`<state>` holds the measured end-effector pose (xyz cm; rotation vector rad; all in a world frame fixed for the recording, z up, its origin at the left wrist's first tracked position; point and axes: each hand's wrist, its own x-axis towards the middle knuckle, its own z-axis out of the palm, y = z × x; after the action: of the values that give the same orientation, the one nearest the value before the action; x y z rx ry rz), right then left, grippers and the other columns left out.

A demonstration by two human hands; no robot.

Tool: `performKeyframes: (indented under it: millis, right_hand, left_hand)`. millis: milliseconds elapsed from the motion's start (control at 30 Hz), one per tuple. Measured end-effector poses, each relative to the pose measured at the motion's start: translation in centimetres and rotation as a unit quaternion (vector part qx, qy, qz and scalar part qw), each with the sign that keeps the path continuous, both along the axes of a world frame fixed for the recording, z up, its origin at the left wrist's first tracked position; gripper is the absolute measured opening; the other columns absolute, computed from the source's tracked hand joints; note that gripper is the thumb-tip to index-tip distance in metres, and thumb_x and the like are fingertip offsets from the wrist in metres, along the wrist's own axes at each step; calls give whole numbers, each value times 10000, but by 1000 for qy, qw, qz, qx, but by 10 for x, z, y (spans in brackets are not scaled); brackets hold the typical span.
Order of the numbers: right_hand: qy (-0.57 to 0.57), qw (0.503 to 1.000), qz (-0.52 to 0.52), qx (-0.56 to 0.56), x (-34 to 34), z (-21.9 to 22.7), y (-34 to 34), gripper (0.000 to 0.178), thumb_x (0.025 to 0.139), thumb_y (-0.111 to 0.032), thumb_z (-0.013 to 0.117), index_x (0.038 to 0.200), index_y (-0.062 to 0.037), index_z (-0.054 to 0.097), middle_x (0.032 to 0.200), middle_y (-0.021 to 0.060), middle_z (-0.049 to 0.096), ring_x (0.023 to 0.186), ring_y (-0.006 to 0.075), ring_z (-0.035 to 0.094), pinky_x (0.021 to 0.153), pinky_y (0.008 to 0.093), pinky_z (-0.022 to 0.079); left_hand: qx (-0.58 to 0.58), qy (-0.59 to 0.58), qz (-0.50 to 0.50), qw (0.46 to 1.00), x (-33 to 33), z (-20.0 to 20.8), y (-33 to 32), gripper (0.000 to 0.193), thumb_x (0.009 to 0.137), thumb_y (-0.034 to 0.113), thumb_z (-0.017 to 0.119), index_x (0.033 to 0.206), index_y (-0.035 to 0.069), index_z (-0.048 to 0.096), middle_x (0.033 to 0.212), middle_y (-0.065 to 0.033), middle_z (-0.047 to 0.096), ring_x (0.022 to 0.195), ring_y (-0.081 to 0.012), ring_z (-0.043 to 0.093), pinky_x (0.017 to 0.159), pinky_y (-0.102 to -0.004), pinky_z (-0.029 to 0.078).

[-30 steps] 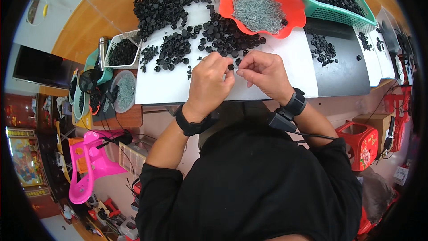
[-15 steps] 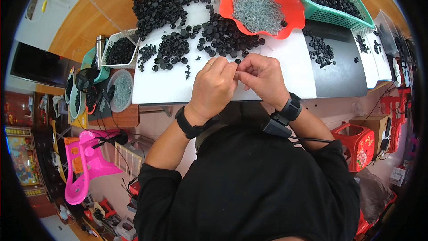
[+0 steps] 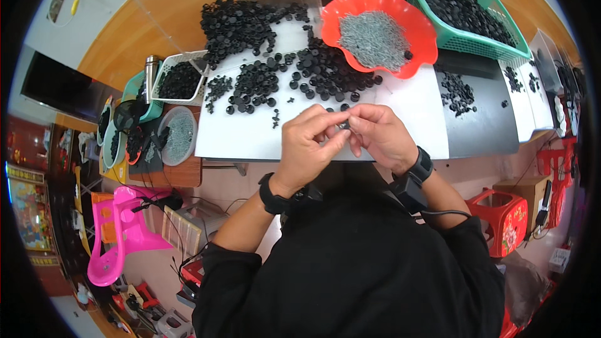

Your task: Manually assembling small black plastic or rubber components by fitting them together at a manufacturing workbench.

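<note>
The fingertips of the left hand (image 3: 308,145) and the right hand (image 3: 385,138) meet near the centre of the frame, around a small dark part (image 3: 344,125). The left thumb and forefinger are nearly closed, with the part between their tips. The right fingers are curled with thumb and forefinger close together beside it; whether they also grip something I cannot tell, as the fingers cover much of the part.

Under the hands lies a white sheet (image 3: 238,134). Just above the fingertips, loose black round parts (image 3: 332,72) spread over it, so the space that way is crowded; to the hands' left and right the white is mostly bare.

Further up, right of centre, a red scalloped bowl (image 3: 426,34) of thin metal pieces (image 3: 374,40) stands beyond the right hand. A green basket (image 3: 479,53) full of black parts fills the upper right, above a dark board (image 3: 485,128). At upper left, a clear panel (image 3: 175,15) rises beside a larger black heap (image 3: 233,30). Left of the sheet are a white basket (image 3: 177,99) and a round tub (image 3: 194,131). A pink plastic seat (image 3: 141,235) is at lower left, a red stool (image 3: 510,222) at lower right.
</note>
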<state>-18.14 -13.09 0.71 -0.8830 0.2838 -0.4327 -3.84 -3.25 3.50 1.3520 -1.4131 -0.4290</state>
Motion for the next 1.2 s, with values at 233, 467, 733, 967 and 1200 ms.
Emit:
performKeyframes:
  millis: [233,467,733,967,1200]
  right_hand:
    - [-19,998,-29,54,-9,-3,-2,154,879,-118,583,971,5,595,786,57,593,638,100,558,529,234,478]
    - [-39,996,-55,57,-11,-8,-13,127,851,-47,594,964,12,591,769,75,596,604,121,561,524,231,468]
    - [-29,997,-56,47,-9,-8,-13,129,846,-39,597,964,13,588,772,81,594,593,130,560,532,236,466]
    - [-30,998,-47,27,-11,-8,-11,122,860,-49,582,967,9,582,791,78,596,633,123,572,535,245,477]
    - [-40,993,-79,-83,12,20,1,100,863,-48,562,948,1,579,901,110,637,695,109,593,559,232,501]
  left_hand:
    - [25,134,37,990,13,-18,23,366,745,-44,663,1103,-20,590,853,-18,526,721,-66,499,599,-185,420]
    - [52,-29,270,961,78,-33,39,176,745,-8,649,920,-19,631,710,-38,530,550,-67,448,497,-209,375]
    - [107,-238,265,928,85,-27,11,215,697,63,688,907,36,648,716,-70,545,586,-223,524,551,-326,429]
    - [138,-252,246,926,85,-20,5,190,690,62,689,863,27,620,729,-68,541,664,-227,558,579,-332,450]
    - [80,-13,99,992,32,3,9,204,725,-50,633,917,-18,571,780,-46,630,664,-72,592,597,-208,478]
